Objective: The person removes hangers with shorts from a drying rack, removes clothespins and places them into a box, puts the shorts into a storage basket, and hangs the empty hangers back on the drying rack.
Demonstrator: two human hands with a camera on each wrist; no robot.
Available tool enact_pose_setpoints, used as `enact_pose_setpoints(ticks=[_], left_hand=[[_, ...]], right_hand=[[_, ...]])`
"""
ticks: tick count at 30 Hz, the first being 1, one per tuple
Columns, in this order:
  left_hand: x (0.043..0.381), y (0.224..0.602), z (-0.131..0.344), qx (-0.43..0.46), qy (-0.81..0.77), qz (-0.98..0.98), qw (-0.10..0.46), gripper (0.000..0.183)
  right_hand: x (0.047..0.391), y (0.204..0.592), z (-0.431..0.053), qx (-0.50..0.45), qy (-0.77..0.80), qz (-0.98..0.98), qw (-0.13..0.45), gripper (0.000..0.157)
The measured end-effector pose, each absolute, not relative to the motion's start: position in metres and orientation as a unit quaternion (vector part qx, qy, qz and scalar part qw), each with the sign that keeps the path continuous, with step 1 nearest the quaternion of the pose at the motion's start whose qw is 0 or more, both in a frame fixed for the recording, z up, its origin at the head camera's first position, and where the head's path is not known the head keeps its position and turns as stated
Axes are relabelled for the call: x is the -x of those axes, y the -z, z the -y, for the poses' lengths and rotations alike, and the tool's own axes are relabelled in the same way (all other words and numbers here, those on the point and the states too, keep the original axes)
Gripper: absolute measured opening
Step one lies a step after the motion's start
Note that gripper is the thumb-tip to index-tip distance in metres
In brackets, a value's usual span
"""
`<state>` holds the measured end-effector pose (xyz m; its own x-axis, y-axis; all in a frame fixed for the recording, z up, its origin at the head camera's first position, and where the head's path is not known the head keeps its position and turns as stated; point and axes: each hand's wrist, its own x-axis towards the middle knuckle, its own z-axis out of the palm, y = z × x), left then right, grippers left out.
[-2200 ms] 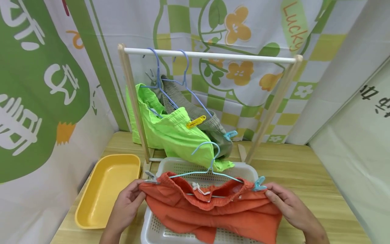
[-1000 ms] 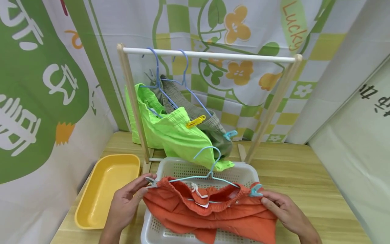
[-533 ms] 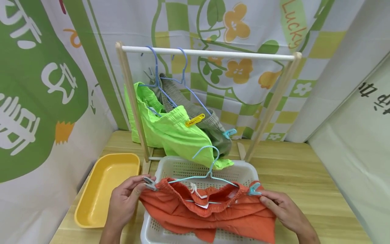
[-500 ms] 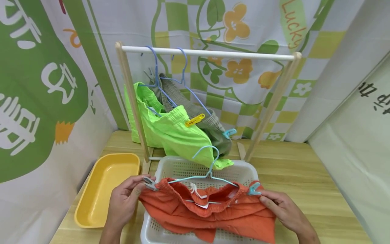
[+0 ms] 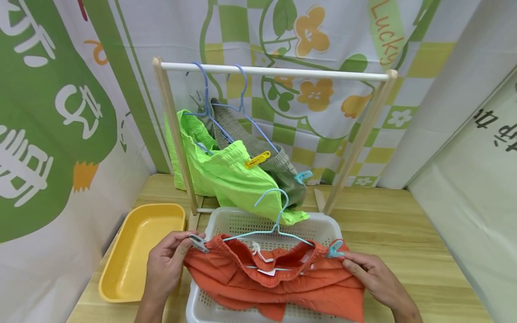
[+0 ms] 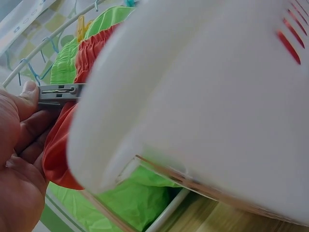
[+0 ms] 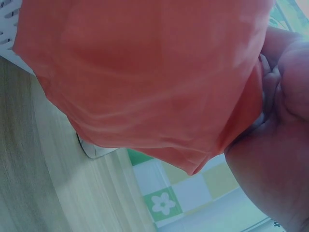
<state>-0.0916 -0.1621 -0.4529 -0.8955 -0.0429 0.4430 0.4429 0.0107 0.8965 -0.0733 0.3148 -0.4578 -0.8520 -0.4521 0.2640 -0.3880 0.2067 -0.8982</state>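
Orange-red shorts (image 5: 278, 287) hang spread on a light blue hanger (image 5: 276, 228) above a white basket, with a white drawstring at the waistband. At the left end of the waist, my left hand (image 5: 165, 264) pinches a grey clothespin (image 5: 199, 242) between thumb and fingers. The left wrist view shows the thumb on the handle of this clothespin (image 6: 60, 92), its nose hidden behind the basket's white wall. My right hand (image 5: 373, 276) pinches the shorts' right edge, close beside a light blue clothespin (image 5: 335, 249). In the right wrist view the orange cloth (image 7: 145, 87) covers much of the hand's fingertips.
A wooden rack with a white bar (image 5: 274, 71) stands behind; bright green shorts (image 5: 226, 170) and grey-green shorts (image 5: 250, 134) hang at its left on blue hangers. The white basket (image 5: 195, 305) sits before it. At left lies a yellow tray (image 5: 121, 287).
My left hand has gone from pinching the shorts' cloth to pinching the grey clothespin, which has tilted. The right hand and right side of the shorts have shifted slightly left.
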Motion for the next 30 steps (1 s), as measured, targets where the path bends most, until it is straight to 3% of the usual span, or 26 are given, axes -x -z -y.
enact_pose_setpoints(ticks=[6,18,30], left_hand=[[0.0915,0.4533,0.1606,0.145,0.7,0.673,0.191,0.013],[0.0974,0.4594,0.1589,0.229,0.739,0.585,0.244,0.015],[0.0929,0.4516,0.1661,0.148,0.739,0.605,0.257,0.012]], right_hand=[[0.0738,0.4599,-0.3155,0.276,0.574,-0.771,0.029,0.041],[0.0735,0.4612,-0.3139,0.28,0.566,-0.775,0.014,0.039],[0.0725,0.458,-0.3102,0.264,0.548,-0.794,0.002,0.037]])
